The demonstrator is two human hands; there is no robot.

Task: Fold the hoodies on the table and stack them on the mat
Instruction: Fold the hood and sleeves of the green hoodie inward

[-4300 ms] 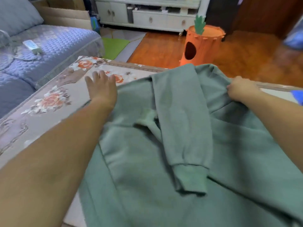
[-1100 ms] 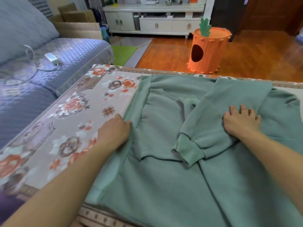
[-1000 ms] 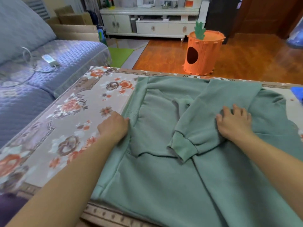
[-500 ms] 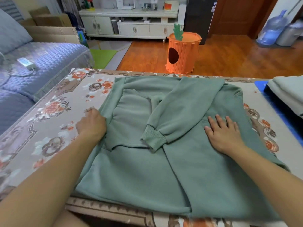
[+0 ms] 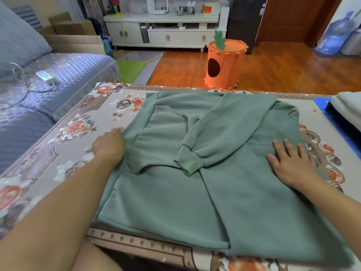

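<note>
The green hoodie lies flat on the table, both sleeves folded inward across its body. Its near hem runs along the table's near edge; its far edge stops just short of the far edge.

Left hand: fingers curled, gripping the hoodie's left folded edge. To its left, flowered tablecloth lies bare as far as the sofa.

Right hand: fingers spread, palm pressed flat on the hoodie near its right edge. Just to its right is a narrow strip of bare tablecloth; farther right and beyond lies the blue mat, bearing a folded pale garment.

The cuffed sleeve lies between the two hands, its cuff pointing toward the near-left.

Compared with half a second ago: the right hand has moved rightward across the hoodie, from beside the sleeve to near the right edge. The left hand remains at the left edge. The sleeves are unchanged.
</note>
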